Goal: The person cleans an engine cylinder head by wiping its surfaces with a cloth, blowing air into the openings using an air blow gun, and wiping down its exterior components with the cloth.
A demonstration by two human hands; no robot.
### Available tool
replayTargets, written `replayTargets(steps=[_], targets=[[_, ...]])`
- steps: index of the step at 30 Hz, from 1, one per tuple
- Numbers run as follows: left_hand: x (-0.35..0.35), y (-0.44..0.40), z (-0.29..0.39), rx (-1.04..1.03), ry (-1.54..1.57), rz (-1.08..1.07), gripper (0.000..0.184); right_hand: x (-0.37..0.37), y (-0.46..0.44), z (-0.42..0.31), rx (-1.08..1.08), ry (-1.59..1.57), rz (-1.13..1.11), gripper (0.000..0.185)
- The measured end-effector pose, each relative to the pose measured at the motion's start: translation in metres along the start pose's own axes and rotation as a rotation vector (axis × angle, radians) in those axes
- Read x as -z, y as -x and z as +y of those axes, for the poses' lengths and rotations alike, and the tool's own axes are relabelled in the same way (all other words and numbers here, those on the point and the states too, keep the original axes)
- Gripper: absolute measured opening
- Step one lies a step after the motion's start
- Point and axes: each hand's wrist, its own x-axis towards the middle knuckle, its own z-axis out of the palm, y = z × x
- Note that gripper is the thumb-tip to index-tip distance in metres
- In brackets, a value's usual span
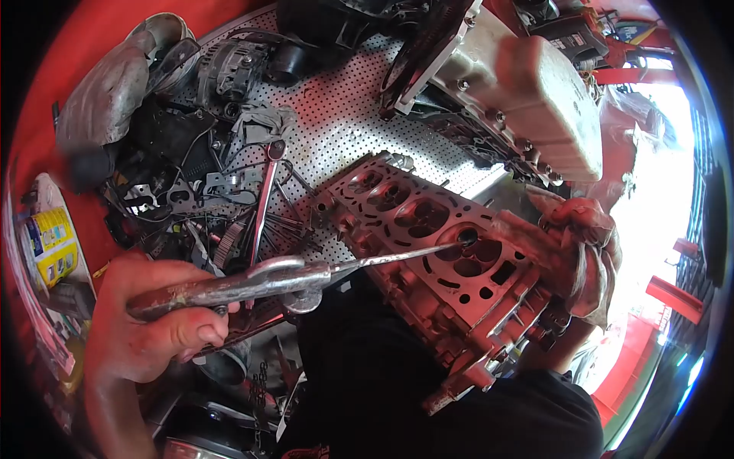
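Observation:
My left hand (153, 321) is wrapped round the dark body of a metal tool (237, 289), which looks like a blow gun. Its thin nozzle points right, the tip over the rightmost combustion chamber of a cylinder head (424, 229). The cylinder head lies tilted, chambers facing up, with valve openings and bolt holes showing. At its right end, my right hand is mostly covered by a dirty cloth (585, 252). A finger, or a fold of cloth, reaches beside the chamber near the nozzle tip. How the right hand's fingers lie is hidden.
Behind lies a perforated metal surface (329, 99) with an alternator (229, 69), a red-handled ratchet (265, 199), and several bolts and brackets. An engine block with a pale oil pan (543, 99) stands at the upper right. A yellow-labelled container (53, 245) is at far left.

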Motion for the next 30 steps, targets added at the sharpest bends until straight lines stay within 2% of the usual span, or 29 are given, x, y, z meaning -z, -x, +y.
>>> replayTargets(steps=[1, 2, 3, 4, 5, 6, 7, 8, 9, 10, 12, 13, 14, 16, 17, 18, 21, 23, 24, 25, 26, 30], targets=[[0.0, -0.003, 0.001, -0.042, -0.086, -0.058, 0.048, 0.007, -0.001, 0.004, 0.027, -0.072, -0.098, 0.035], [-0.001, -0.004, 0.003, -0.043, -0.088, -0.064, 0.048, 0.009, 0.001, 0.006, 0.038, -0.105, -0.144, 0.043], [-0.003, -0.005, 0.007, -0.043, -0.13, -0.001, 0.044, 0.012, 0.002, 0.007, 0.048, -0.14, -0.191, 0.051], [-0.005, -0.005, 0.01, -0.041, -0.172, 0.063, 0.042, 0.009, 0.005, 0.006, 0.026, -0.116, -0.152, 0.052], [-0.009, -0.006, 0.006, -0.063, -0.339, 0.07, 0.04, 0.006, 0.006, 0.005, 0.017, -0.107, -0.133, 0.053], [-0.006, -0.005, 0.007, -0.061, -0.342, 0.072, 0.04, 0.002, 0.006, 0.003, 0.007, -0.099, -0.114, 0.054], [-0.001, -0.004, 0.009, -0.119, -0.308, 0.045, 0.039, -0.005, 0.004, -0.002, 0.001, -0.118, -0.04, 0.035], [0.002, -0.002, 0.012, -0.174, -0.277, 0.014, 0.038, -0.005, 0.006, -0.002, -0.011, -0.127, 0.001, 0.025], [-0.011, 0.001, 0.021, -0.105, -0.068, 0.194, 0.041, -0.006, 0.006, -0.002, -0.022, -0.136, 0.042, 0.015], [-0.011, 0.005, 0.022, -0.105, -0.072, 0.19, 0.041, -0.001, 0.007, 0.001, 0.017, -0.101, -0.027, 0.034], [-0.007, 0.011, 0.02, -0.115, -0.186, 0.054, 0.048, 0.0, 0.006, 0.003, 0.049, -0.065, -0.1, 0.053], [-0.003, 0.011, 0.024, -0.114, -0.314, -0.074, 0.043, -0.004, 0.005, 0.002, 0.032, -0.18, -0.041, 0.036], [-0.003, 0.012, 0.024, -0.108, -0.315, -0.078, 0.043, -0.007, 0.005, 0.002, 0.014, -0.293, 0.017, 0.02], [-0.008, 0.013, 0.022, -0.195, -0.37, -0.066, 0.06, -0.011, 0.007, 0.005, -0.03, -0.303, 0.037, 0.02], [-0.017, 0.013, 0.01, -0.265, -0.269, 0.002, 0.047, -0.011, 0.01, 0.006, -0.048, -0.312, 0.049, 0.02], [-0.022, 0.013, 0.009, -0.261, -0.265, 0.001, 0.047, -0.01, 0.01, 0.007, -0.061, -0.32, 0.061, 0.02], [-0.029, 0.013, 0.03, -0.187, -0.416, 0.013, 0.041, -0.013, 0.011, 0.009, -0.095, -0.358, 0.085, 0.021], [-0.022, 0.018, 0.062, 0.489, -0.593, -0.326, 0.05, -0.015, 0.01, 0.009, -0.114, -0.371, 0.091, 0.022], [-0.029, 0.01, 0.057, 0.486, -0.593, -0.333, 0.05, -0.014, 0.009, 0.009, -0.12, -0.379, 0.093, 0.022], [-0.041, 0.002, 0.047, 0.242, -0.603, -0.23, 0.043, -0.015, 0.009, 0.01, -0.127, -0.383, 0.097, 0.022], [-0.047, -0.001, 0.04, -0.003, -0.606, -0.111, 0.044, -0.013, 0.009, 0.011, -0.125, -0.386, 0.089, 0.022], [-0.039, 0.0, 0.034, -0.141, -0.576, -0.023, 0.047, -0.013, 0.011, 0.01, -0.144, -0.409, 0.103, 0.023]])
